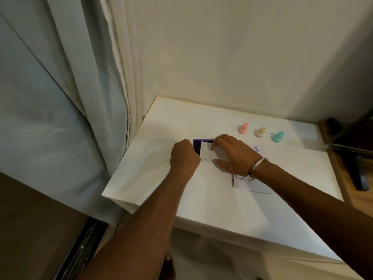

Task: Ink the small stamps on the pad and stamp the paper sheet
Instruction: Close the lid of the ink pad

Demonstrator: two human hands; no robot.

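Both hands are on the flat purple ink pad case (197,145) near the table's left edge. The left hand (184,156) is curled over its left end, while the right hand (230,153) pinches the white lid (206,150) half covering it; can't see any ink. The white paper sheet (250,183) lies under the right wrist, with one purple stamp mark (256,149). Pink (243,128), cream (261,132) and teal small plastic stamps (278,136) stand in a row by the white table's (222,205) back edge.
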